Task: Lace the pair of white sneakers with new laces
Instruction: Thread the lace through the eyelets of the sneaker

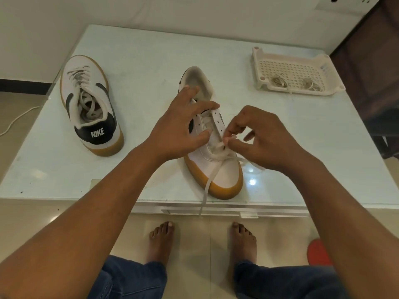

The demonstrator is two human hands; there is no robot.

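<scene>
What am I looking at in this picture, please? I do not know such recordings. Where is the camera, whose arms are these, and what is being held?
There is no machine here. A person wears a camera on the head, and it looks forward and down, so you see their own two arms and, lower, their bare feet on the floor.

On the pale table a sneaker lies in the middle with its toe toward the person. The left hand rests on it with spread fingers and steadies it. The right hand pinches an end of the white lace beside the eyelets; the other end hangs over the table edge.

At the left stands a second sneaker, laced with greyish laces. At the far right, a plastic tray holds coiled laces.
</scene>
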